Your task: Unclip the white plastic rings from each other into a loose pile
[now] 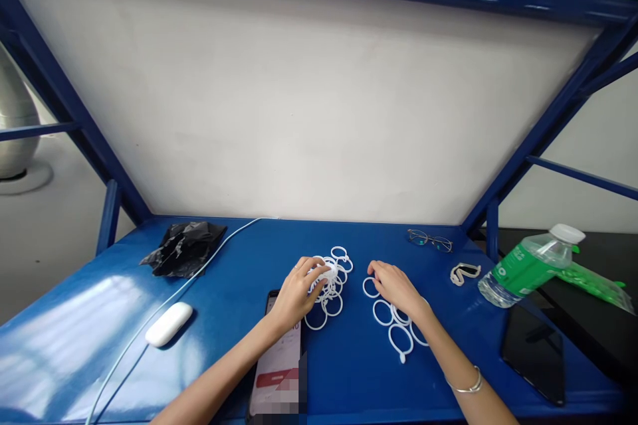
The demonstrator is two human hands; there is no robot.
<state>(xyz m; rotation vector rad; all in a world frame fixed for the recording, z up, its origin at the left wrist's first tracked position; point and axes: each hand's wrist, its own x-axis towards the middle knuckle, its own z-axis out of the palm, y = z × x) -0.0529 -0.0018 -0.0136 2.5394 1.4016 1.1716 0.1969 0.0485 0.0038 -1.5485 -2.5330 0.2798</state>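
Observation:
On the blue table (224, 279) lies a heap of white plastic rings (335, 282). My left hand (298, 292) rests on the heap's left side, fingers curled and pinched on one white ring. To the right, several separate white rings (393, 325) lie in a loose row. My right hand (396, 285) lies over the row's upper end, fingers bent down and touching a ring at its tips. A bracelet circles my right wrist.
A phone (279, 365) with a lit screen lies under my left forearm. A white case (168, 323) on a white cable (199, 272), a black bag (183, 248), glasses (429, 240), a white clip (464, 272), a green-labelled bottle (528, 265) and a dark tablet (534, 352) surround the work area.

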